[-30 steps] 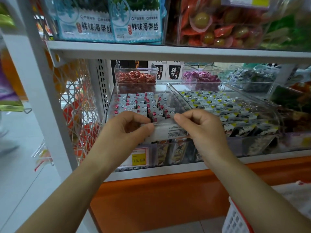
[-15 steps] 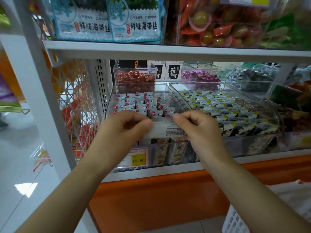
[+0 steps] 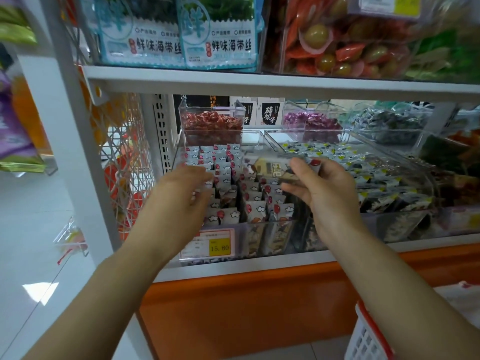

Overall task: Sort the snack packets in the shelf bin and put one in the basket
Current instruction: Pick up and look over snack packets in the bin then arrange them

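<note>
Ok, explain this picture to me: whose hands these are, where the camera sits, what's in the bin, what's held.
No machine here: a person wears a camera on the head, looking down at their two bare hands. The right hand pinches one snack packet above the clear shelf bin, which holds rows of upright packets. The left hand, blurred, hovers open-fingered over those rows. Its price tag reads 15.80. A white basket with a red rim sits at lower right.

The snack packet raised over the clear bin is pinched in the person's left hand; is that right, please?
The hand is wrong: the head view shows the snack packet raised over the clear bin pinched in the right hand.
</note>
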Tool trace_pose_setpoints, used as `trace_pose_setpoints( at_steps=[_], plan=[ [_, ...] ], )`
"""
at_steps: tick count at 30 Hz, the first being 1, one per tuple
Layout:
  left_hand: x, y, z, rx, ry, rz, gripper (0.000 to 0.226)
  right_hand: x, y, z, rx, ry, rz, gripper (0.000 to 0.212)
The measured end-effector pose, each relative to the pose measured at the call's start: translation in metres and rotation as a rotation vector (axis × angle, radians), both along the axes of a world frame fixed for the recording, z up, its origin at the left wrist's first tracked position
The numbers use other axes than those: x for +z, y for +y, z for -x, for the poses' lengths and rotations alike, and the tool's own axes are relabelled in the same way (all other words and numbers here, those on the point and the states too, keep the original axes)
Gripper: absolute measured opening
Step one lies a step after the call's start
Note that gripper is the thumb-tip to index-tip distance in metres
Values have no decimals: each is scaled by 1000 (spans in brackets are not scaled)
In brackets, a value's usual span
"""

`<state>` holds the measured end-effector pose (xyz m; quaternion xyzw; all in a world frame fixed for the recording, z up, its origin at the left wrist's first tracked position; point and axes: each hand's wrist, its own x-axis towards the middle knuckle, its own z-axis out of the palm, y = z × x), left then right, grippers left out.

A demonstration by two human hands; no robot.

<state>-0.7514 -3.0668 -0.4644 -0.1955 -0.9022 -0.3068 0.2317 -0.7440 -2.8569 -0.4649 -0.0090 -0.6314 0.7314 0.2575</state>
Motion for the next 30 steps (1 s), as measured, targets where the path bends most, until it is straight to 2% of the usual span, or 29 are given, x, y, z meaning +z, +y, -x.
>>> trace_pose_setpoints(
  at_steps=[3, 5, 7, 11, 14, 18, 20, 22, 23, 27, 30],
  plan=[
    [-9, 0, 0, -77, 5, 336, 44, 4, -6, 2, -24, 11, -256, 7],
    [-15, 0, 1, -45, -38, 504, 55, 7, -10, 4, -75, 24, -475, 11],
    [-18, 0, 2, -14, -53, 586, 63, 11, -14, 8, -105, 49, -643, 19],
    [-17, 0, 2, 20, -33, 633, 74, 10, -27, 18, -118, 73, -969, 26],
    [-16, -3, 1, 48, -42, 636, 72, 4, -42, 28, -83, 40, -1158, 44],
    [-16, -6, 1, 30, -57, 597, 65, 1, -55, 33, -49, 0, -1352, 38],
    [-16, -7, 1, 21, -57, 576, 62, 0, -57, 35, 23, -38, -1497, 24],
    [-16, -8, 2, 22, -56, 579, 61, 2, -57, 36, 121, -97, -1631, 32],
    [-16, -9, 3, 26, -53, 581, 62, 6, -55, 38, 159, -114, -1607, 34],
    [-14, -8, 3, 26, -49, 560, 61, 20, -47, 50, 151, -100, -1270, 24],
    [-12, -7, 3, 23, -52, 546, 61, 20, -48, 61, 86, -97, -1280, 22]
  ],
)
